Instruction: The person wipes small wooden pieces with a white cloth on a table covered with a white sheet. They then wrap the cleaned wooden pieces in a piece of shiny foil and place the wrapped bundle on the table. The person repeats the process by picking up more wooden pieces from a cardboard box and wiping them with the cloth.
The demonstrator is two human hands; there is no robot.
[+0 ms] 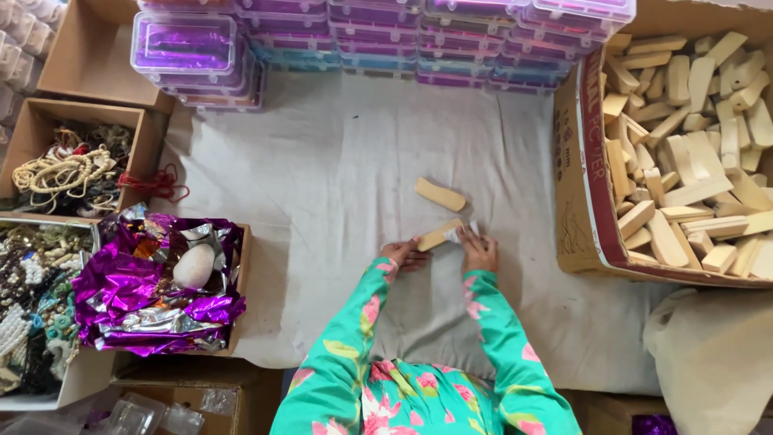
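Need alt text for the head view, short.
Seen from above, a person's left hand and right hand hold a pale wooden block over a white cloth. Another block lies just beyond; a cardboard box of blocks sits right.

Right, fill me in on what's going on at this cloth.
A person in green floral sleeves holds a pale tan wooden block over the white cloth. The left hand grips one end, and the right hand works a small white slip at the other. A second wooden block lies just beyond. A cardboard box of wooden blocks sits to the right, and purple-lidded plastic cases are stacked at the far edge.
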